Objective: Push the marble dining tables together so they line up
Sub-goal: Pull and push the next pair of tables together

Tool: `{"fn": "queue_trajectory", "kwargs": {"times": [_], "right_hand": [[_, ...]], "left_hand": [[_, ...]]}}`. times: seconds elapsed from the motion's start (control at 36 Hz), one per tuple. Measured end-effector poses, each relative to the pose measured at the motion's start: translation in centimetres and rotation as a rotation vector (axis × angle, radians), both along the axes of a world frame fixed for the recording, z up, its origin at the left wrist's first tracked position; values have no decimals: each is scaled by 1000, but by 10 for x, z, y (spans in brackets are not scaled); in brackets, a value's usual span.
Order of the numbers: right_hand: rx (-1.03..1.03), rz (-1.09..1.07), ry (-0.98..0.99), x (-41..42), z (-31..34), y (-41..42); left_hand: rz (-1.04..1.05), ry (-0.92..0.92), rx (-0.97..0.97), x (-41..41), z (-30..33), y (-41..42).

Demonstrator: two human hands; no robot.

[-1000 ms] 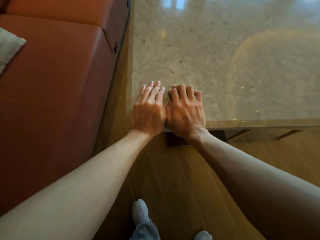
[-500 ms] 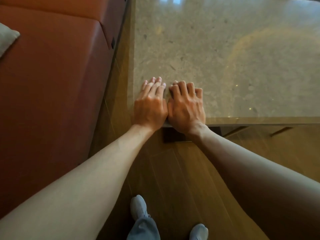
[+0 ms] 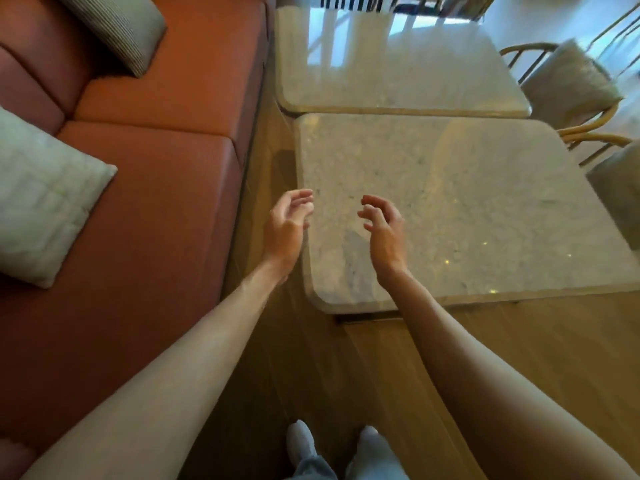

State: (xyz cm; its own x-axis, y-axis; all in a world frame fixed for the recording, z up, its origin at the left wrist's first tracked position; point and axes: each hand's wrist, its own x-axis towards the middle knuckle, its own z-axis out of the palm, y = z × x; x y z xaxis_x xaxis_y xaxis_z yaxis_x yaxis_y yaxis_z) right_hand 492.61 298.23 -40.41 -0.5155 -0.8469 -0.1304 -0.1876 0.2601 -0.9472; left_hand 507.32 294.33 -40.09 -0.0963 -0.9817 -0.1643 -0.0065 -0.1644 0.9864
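Observation:
Two beige marble tables stand end to end. The near table (image 3: 467, 209) has rounded corners; its far edge meets the near edge of the far table (image 3: 398, 74). The near table's left edge sits a little further right than the far table's. My left hand (image 3: 285, 230) hovers over the near table's left edge, fingers loosely curled and apart, holding nothing. My right hand (image 3: 382, 230) hovers above the tabletop near its front left part, also empty with fingers apart. Neither hand touches the marble.
A red-brown bench sofa (image 3: 156, 202) with grey cushions (image 3: 41, 199) runs along the left, a narrow strip of wooden floor (image 3: 270, 150) between it and the tables. Rattan chairs (image 3: 571, 84) with grey pads stand at the right. My feet (image 3: 301, 441) are on the floor below.
Both hands have lifted off the near table's front edge and separated. The view has pulled back, so the far table and the chairs now show.

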Motion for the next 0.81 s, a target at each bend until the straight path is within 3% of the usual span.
{"fn": "queue_trajectory", "kwargs": {"times": [0.19,0.39,0.64,0.81], "right_hand": [[-245,-94,-139,-6,67,-39],[-370,-197,-218,-11,65,-110],[-283,-379,-256,0,49,-164],[-217,-611,-269,-21,29,-176]], "left_hand": [[9,96,-154,18,76,-53],[-66,116,-161,23,71,-127],[-117,96,24,3,47,-229],[-360,29,149,-70,26,-273]]}}
